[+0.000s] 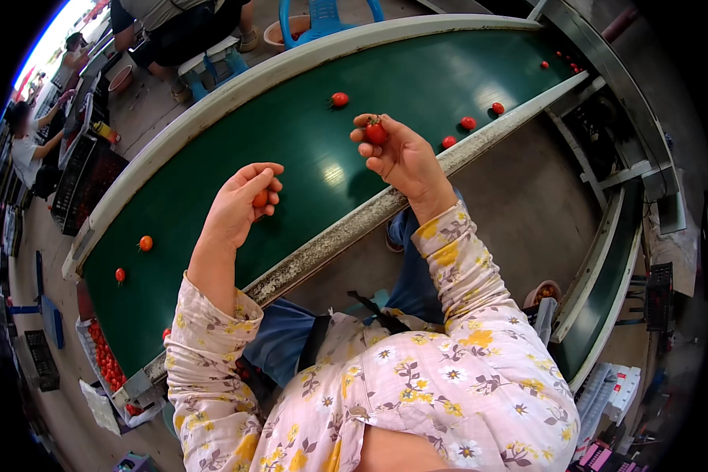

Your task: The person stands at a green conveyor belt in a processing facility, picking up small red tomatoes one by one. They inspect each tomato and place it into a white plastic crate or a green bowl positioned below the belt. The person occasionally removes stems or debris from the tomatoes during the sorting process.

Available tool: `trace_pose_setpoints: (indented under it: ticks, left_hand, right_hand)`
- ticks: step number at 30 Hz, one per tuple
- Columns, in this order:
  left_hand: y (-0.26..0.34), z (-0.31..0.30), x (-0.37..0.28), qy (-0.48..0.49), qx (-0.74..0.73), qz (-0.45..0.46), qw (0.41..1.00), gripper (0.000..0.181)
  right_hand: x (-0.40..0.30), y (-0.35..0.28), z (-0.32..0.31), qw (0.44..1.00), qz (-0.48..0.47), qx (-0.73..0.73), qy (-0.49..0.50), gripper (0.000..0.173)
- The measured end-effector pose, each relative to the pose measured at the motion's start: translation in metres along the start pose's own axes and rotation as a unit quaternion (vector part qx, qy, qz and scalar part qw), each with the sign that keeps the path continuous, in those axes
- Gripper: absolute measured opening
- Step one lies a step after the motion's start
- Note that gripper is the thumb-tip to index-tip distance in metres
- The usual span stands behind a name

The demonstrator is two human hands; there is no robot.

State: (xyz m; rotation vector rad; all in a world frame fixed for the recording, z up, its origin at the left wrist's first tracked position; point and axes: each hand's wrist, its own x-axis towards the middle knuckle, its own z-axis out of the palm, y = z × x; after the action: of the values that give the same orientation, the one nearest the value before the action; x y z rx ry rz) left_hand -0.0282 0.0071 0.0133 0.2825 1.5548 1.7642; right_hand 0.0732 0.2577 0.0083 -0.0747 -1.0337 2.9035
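Above the green conveyor belt [295,135], my left hand [242,197] curls around an orange-red cherry tomato [260,198] that shows between palm and fingers. My right hand [398,150], farther right, holds a red cherry tomato [377,132] with a green calyx at its fingertips. On the belt just beyond that hand lies another red tomato [339,100] with its calyx. Three more rest along the near rim to the right, one of them a red tomato [468,123]. An orange tomato [146,243] and a red tomato [120,275] sit at the belt's left end.
The belt's worn near rail [330,239] runs under both forearms. A crate of red tomatoes [103,360] stands below the left end. Beyond the far rail are a blue plastic chair [324,15] and a seated person [177,29]. A second belt [607,295] lies at lower right.
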Motion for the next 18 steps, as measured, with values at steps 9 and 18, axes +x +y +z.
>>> trace_pose_setpoints:
  ticks: [9,18]
  left_hand:
    - [-0.003,-0.006,0.004,0.002,-0.001,0.012,1.000,0.021]
    - [-0.005,-0.008,0.005,-0.010,0.047,0.010,0.999,0.025]
  right_hand:
    - [-0.057,-0.013,-0.028,0.993,-0.036,0.018,-0.115,0.025]
    - [-0.216,-0.007,-0.229,0.932,-0.145,-0.035,0.330,0.020]
